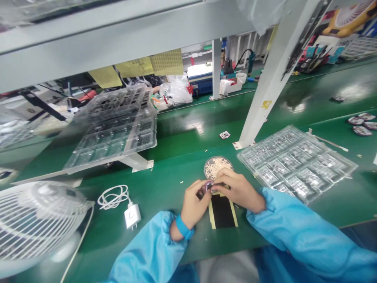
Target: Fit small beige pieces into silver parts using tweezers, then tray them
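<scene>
My left hand [193,202] is closed around a small rounded part with a purple-pink rim [208,184], mostly hidden by the fingers. From the other side my right hand [240,190] pinches at the same part, thumb and fingertips together. Both hands are above the front of the bench. Just behind them lies a round dish [209,169] full of tiny pale pieces. Below the hands a black pad [224,212] is edged with yellow tape. A clear compartment tray [297,161] holding several small parts lies to the right of my right hand.
A white fan [38,224] stands at the left, near a white charger [132,216] with its coiled cable. Stacked clear trays [118,133] rest on a raised shelf. A slanting white post [265,90] rises behind the dish. A small part [224,135] lies on the green belt.
</scene>
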Tool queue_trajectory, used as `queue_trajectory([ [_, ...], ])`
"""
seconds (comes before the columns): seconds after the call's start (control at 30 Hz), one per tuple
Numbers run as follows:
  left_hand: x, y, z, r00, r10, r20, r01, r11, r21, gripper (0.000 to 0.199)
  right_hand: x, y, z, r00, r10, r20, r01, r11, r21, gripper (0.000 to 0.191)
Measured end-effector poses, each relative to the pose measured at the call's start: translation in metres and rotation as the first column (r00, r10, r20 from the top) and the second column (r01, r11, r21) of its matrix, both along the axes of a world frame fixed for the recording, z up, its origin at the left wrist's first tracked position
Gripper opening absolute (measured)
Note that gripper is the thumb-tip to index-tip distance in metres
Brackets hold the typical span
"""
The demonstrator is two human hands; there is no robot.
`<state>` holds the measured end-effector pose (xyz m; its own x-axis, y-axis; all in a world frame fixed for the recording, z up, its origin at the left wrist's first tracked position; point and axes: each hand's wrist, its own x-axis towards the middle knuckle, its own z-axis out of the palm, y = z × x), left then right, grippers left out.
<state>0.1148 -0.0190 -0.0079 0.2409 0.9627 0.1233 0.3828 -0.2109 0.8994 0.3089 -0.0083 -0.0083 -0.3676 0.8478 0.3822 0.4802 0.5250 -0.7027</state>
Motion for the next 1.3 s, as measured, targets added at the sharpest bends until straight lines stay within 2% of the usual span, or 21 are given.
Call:
queue_trajectory([
  [0.2, -0.002, 0.002, 0.000, 1.000, 0.000, 0.031, 0.002, 0.999, -0.049, 0.024, -0.002, -0.002, -0.001, 0.994, 0.019, 0.112, -0.019, 1.000, 0.003, 0.011],
  [0.3, -0.004, 0.006, -0.001, 0.998, 0.020, 0.054, -0.016, 0.997, -0.076, 0.024, -0.001, -0.001, 0.000, 0.998, 0.026, 0.063, -0.025, 0.999, -0.020, 0.008],
  [0.4, -0.010, 0.012, -0.005, 0.997, 0.067, 0.045, -0.064, 0.996, -0.069, 0.028, 0.004, 0.004, -0.001, 0.994, -0.106, -0.001, 0.106, 0.994, -0.024, 0.008],
  [0.5, -0.018, 0.024, -0.012, 0.990, 0.142, -0.011, -0.142, 0.990, 0.012, 0.031, 0.012, 0.010, -0.003, 0.971, -0.235, 0.038, 0.235, 0.972, -0.016, 0.015],
  [0.57, -0.024, 0.040, -0.016, 0.978, 0.199, -0.070, -0.193, 0.978, 0.077, 0.031, 0.015, 0.011, -0.003, 0.965, -0.263, 0.023, 0.263, 0.965, -0.008, 0.016],
  [0.67, -0.032, 0.078, -0.016, 0.948, 0.275, -0.162, -0.261, 0.960, 0.105, 0.031, 0.013, 0.009, 0.004, 0.960, -0.271, -0.071, 0.272, 0.962, -0.002, 0.015],
  [0.8, -0.040, 0.137, -0.003, 0.884, 0.391, -0.256, -0.374, 0.920, 0.114, 0.038, 0.011, 0.005, 0.020, 0.951, -0.256, -0.175, 0.266, 0.963, 0.035, 0.013],
  [0.9, -0.028, 0.163, 0.006, 0.814, 0.478, -0.331, -0.445, 0.879, 0.173, 0.055, 0.018, 0.003, 0.028, 0.938, -0.290, -0.189, 0.307, 0.949, 0.069, 0.019],
  [0.93, -0.019, 0.167, 0.007, 0.812, 0.468, -0.348, -0.426, 0.884, 0.195, 0.060, 0.021, 0.002, 0.030, 0.933, -0.309, -0.185, 0.327, 0.942, 0.074, 0.022],
  [1.0, 0.008, 0.172, 0.005, 0.846, 0.376, -0.379, -0.315, 0.924, 0.214, 0.060, 0.028, 0.002, 0.030, 0.917, -0.355, -0.183, 0.370, 0.928, 0.053, 0.029],
  [1.1, 0.053, 0.179, -0.001, 0.901, 0.184, -0.393, -0.122, 0.976, 0.179, 0.048, 0.032, 0.003, 0.026, 0.880, -0.414, -0.233, 0.397, 0.910, -0.116, 0.034],
  [1.13, 0.066, 0.183, -0.002, 0.911, 0.146, -0.385, -0.089, 0.983, 0.163, 0.047, 0.031, 0.005, 0.025, 0.868, -0.414, -0.274, 0.368, 0.907, -0.206, 0.034],
  [1.2, 0.085, 0.192, -0.003, 0.931, 0.096, -0.351, -0.053, 0.990, 0.129, 0.044, 0.028, 0.006, 0.021, 0.842, -0.376, -0.386, 0.232, 0.900, -0.370, 0.030],
  [1.3, 0.092, 0.197, 0.002, 0.968, 0.029, -0.249, -0.016, 0.998, 0.055, 0.031, 0.024, 0.004, 0.014, 0.812, -0.286, -0.508, 0.025, 0.888, -0.459, 0.030],
])
